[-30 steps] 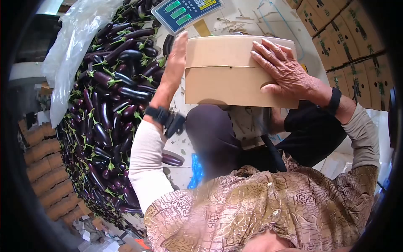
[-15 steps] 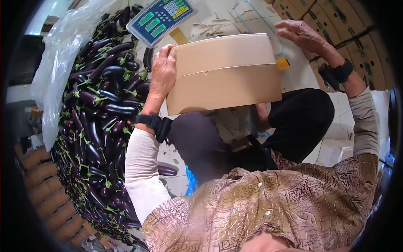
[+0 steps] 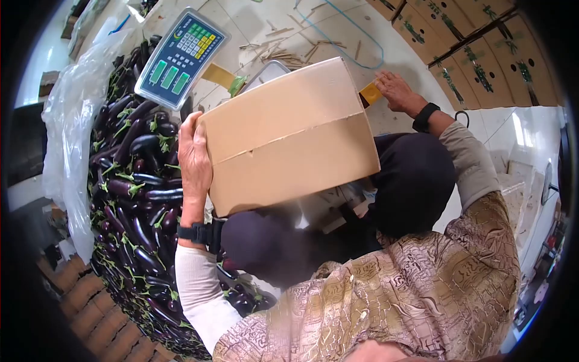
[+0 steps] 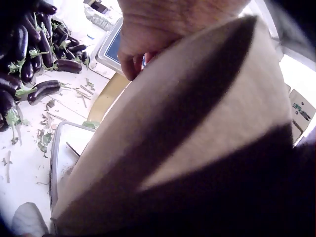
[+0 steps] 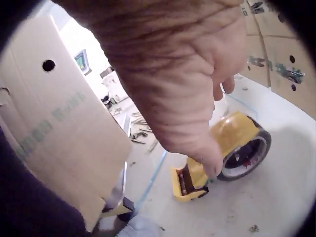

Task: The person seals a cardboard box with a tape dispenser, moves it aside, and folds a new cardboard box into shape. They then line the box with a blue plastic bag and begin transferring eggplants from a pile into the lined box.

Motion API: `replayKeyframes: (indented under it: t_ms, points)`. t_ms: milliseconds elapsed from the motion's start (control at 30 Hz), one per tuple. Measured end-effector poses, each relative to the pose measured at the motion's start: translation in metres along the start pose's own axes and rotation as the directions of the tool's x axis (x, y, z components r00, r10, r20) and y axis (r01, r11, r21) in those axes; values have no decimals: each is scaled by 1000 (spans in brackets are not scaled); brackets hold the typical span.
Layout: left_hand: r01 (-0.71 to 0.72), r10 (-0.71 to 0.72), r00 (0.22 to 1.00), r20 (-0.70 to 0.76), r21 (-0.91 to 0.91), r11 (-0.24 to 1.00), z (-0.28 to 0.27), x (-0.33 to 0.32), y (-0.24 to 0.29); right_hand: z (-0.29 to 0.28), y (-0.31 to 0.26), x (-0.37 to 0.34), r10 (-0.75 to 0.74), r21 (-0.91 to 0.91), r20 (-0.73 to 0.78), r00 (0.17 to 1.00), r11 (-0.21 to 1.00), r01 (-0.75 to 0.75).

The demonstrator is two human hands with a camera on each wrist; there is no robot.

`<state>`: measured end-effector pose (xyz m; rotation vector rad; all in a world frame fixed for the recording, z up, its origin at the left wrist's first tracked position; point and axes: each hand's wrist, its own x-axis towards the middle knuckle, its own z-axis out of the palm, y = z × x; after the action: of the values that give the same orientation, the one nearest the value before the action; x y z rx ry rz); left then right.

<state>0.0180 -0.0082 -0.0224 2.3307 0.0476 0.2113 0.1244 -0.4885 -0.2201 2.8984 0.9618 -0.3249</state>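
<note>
A closed cardboard box [image 3: 289, 151], with a seam across its top, sits tilted in front of the person's knees. My left hand [image 3: 195, 160] holds its left side, the fingertips bent at the far corner; in the left wrist view the fingers [image 4: 132, 65] curl at the box edge. Off the box's right side, my right hand [image 3: 399, 93] grips a yellow tape dispenser [image 5: 234, 131] fitted with a roll of tape. The right wrist view has the thumb lying over the dispenser's near side, with other fingers beyond it.
A large heap of eggplants [image 3: 136, 181] lies at left, beside clear plastic sheeting [image 3: 69, 151]. A digital scale display [image 3: 181, 57] stands beyond the box, next to a metal platform [image 3: 268, 73]. Printed cartons [image 3: 476, 60] are stacked at far right. Stem scraps and blue strap litter the floor.
My right hand has left the box top, moved right and taken hold of the tape dispenser. The left hand stays on the box, which now sits more tilted and farther left in view.
</note>
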Motion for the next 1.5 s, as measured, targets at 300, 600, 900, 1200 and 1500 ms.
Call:
replayKeyframes:
  t_ms: [300,600,900,1200,1500]
  points:
    - [137,-133,990,39,-105,985,1,0,9,59,-5,34,23,-114,31,999,993,-19]
    - [97,-97,995,0,-83,992,0,-1,9,24,5,-38,418,737,338,843,439,-514]
    - [-20,18,998,-57,-36,999,3,-2,-3,-227,-40,-53,433,962,-113,894,272,-11]
    - [-120,121,983,-135,15,993,3,-4,-6,-326,-146,-22,14,867,-323,946,404,291]
    - [-187,214,936,-281,120,975,-1,-8,-9,-311,-182,11,-213,740,-336,917,543,397]
